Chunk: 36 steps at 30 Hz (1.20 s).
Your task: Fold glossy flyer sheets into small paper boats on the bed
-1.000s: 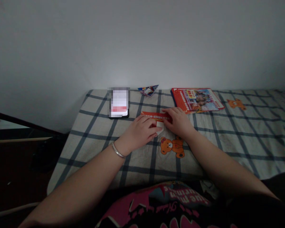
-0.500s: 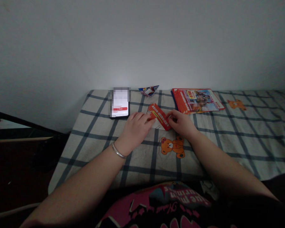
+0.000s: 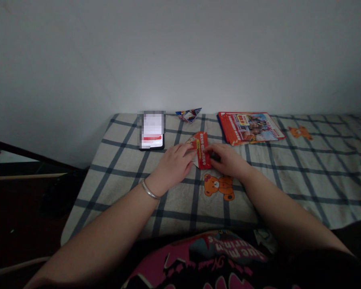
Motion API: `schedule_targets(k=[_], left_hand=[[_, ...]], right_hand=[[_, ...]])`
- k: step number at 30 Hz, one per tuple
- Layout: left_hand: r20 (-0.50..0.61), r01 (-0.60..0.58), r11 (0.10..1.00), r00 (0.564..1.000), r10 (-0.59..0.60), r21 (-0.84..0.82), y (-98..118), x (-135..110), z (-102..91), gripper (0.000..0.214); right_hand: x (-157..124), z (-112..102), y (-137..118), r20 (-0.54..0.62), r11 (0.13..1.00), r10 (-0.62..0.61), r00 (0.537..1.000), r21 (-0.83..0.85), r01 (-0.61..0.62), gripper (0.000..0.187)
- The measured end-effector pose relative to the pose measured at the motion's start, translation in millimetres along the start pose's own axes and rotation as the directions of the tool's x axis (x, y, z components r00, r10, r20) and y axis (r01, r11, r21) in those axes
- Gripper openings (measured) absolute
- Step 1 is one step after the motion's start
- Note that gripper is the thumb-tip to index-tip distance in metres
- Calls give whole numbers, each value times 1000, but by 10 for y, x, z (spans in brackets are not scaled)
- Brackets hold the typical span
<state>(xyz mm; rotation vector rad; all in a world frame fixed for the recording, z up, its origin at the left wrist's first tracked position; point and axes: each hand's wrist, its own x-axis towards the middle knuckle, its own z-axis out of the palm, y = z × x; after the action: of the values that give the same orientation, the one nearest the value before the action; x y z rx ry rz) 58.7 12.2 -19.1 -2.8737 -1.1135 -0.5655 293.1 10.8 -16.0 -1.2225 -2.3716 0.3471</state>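
Note:
A small folded paper leaflet [image 3: 202,151], red with yellow and white print, lies between my two hands over the checked cloth. My left hand [image 3: 176,161], with a silver bangle at the wrist, has its fingers closed on the leaflet's left side. On the right edge, the thumb and fingers of my right hand [image 3: 224,157] pinch the paper. Some of the leaflet is hidden under the left fingers. Beyond it stands a folded paper piece [image 3: 188,115] in blue and red, boat-like in shape.
A phone [image 3: 152,130] with a lit screen lies at the left, near the wall. To the right is a stack of red printed leaflets [image 3: 252,127]. The checked cloth [image 3: 132,168] with orange bear prints covers the table, whose left edge drops to a dark floor.
The leaflet has been turned, so its red strip now runs nearly upright instead of slanting. My right hand has shifted slightly to the left with it.

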Motion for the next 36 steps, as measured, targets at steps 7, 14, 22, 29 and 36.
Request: schedule_targets(k=[7, 14, 22, 29, 36], left_hand=[[3, -8, 1000, 1000, 8, -16, 65, -11, -16, 46], [38, -19, 999, 999, 20, -28, 141, 0, -34, 51], [-43, -16, 996, 999, 12, -87, 83, 40, -27, 24], [-38, -43, 990, 999, 38, -131, -9, 6, -29, 25], [7, -19, 998, 1000, 20, -62, 36, 9, -70, 42]], right_hand=[[7, 20, -54, -75, 955, -86, 993, -289, 61, 9], [21, 60, -176, -76, 961, -67, 995, -272, 44, 2], [31, 36, -43, -144, 972, -8, 990, -233, -26, 18], [36, -23, 87, -86, 971, -86, 993, -229, 64, 24], [56, -13, 9, -46, 944, -178, 983, -292, 157, 18]])
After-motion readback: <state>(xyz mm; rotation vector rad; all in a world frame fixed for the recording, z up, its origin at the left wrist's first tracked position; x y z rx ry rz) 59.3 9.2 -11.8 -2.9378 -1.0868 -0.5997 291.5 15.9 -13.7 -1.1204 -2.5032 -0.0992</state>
